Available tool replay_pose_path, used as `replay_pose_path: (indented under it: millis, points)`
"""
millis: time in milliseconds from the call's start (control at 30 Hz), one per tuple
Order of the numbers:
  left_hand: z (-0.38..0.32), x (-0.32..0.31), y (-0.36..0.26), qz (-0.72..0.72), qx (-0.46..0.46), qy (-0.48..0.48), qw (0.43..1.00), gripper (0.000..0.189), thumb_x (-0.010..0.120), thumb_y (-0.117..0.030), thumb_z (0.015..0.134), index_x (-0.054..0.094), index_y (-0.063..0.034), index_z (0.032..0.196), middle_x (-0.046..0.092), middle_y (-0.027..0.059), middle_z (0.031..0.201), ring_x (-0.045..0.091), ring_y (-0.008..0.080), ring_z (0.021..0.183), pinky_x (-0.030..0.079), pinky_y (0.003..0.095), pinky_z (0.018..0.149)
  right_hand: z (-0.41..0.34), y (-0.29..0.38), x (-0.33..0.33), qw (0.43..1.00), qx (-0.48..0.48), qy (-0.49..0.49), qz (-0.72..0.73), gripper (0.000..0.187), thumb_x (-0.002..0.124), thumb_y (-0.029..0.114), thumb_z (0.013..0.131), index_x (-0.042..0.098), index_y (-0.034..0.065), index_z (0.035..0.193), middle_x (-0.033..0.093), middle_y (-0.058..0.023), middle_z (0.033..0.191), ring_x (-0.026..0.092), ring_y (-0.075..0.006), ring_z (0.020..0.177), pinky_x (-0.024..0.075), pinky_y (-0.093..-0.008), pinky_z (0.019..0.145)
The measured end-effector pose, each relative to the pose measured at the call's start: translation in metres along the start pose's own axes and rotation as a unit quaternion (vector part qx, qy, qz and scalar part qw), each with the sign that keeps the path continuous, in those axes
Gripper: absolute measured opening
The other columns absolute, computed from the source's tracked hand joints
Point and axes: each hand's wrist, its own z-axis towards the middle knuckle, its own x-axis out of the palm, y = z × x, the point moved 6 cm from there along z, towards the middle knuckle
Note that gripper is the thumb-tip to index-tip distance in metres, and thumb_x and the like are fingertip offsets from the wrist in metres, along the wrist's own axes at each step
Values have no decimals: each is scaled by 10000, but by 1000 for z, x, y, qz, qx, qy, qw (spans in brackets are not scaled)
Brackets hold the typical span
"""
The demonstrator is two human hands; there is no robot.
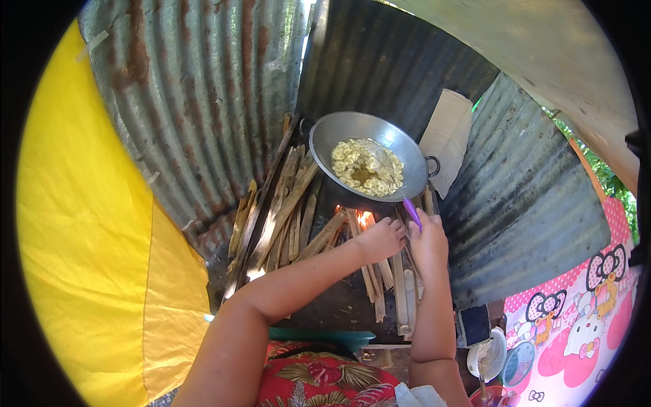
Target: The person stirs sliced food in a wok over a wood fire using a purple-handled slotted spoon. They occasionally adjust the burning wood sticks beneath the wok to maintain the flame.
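Note:
A wide metal wok (pixel 407 142) sits over a wood fire. In it, pale yellow round slices (pixel 343 155) lie in oil. A wire-mesh skimmer (pixel 374 152) rests among the slices, its purple handle (pixel 412 213) reaching over the near rim. My right hand (pixel 428 239) is closed around that handle. My left hand (pixel 385 237) is just left of it, over the firewood in front of the wok, with the fingers curled; their tips are partly hidden, and whether they hold anything does not show.
Flames (pixel 364 219) burn under the wok. Split firewood (pixel 285 203) leans at the left, with more sticks (pixel 402 290) below my hands. Corrugated metal sheets (pixel 203 102) surround the fire. Cardboard (pixel 447 140) stands right of the wok. A blue basket (pixel 518 362) lies at lower right.

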Motion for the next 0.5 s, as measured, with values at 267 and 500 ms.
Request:
replay_pose_path:
  millis: [267, 500]
  points:
    - [-7, 26, 7, -35, -10, 73, 997, 292, 624, -167, 745, 608, -102, 1030, 580, 51, 1062, 533, 212, 1022, 422, 343, 787, -29, 13, -16, 999, -44, -10, 29, 326, 555, 170, 886, 583, 137, 1209, 565, -152, 1004, 604, -357, 879, 483, -420, 766]
    - [-3, 29, 12, -360, -180, -1, 916, 265, 580, -90, 780, 598, -7, 1031, 620, 113, 997, 606, 310, 939, 497, 374, 797, 4, 16, 2, 997, -63, -7, -43, 350, 554, 192, 879, 553, 137, 1225, 540, -139, 965, 624, -348, 756, 508, -446, 657]
